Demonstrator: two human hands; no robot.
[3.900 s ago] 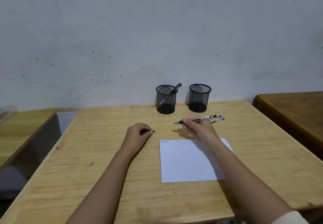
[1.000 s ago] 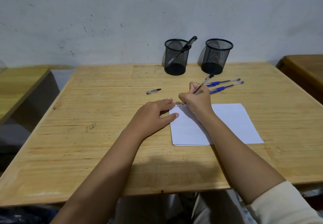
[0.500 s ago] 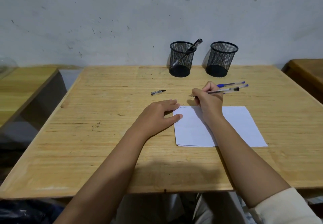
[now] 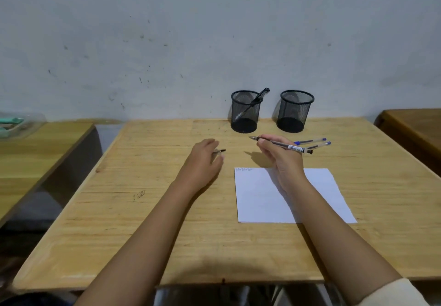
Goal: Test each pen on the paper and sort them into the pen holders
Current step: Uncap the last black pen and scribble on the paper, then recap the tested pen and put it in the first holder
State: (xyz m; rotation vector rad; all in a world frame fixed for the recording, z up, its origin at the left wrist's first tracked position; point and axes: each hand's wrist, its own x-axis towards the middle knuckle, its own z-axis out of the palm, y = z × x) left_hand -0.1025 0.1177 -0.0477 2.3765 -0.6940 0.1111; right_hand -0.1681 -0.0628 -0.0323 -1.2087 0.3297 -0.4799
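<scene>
Pinching pen (image 4: 284,145) w/ right hand (image 4: 281,160); left hand (image 4: 202,160) fingers closing on cap (image 4: 220,151).

- The left hand (image 4: 202,160) and its arm are bare, with no sleeve showing.
- The right hand (image 4: 282,160) is bare too.
- A cream sleeve (image 4: 393,293) covers the right arm near the elbow.

On the worktop (image 4: 167,210), two pen holders (image 4: 245,112) stand side by side at the far edge, centre frame, a pen (image 4: 256,99) in the left one. Two pens (image 4: 315,142) lie right of centre, behind the paper (image 4: 257,200).
</scene>
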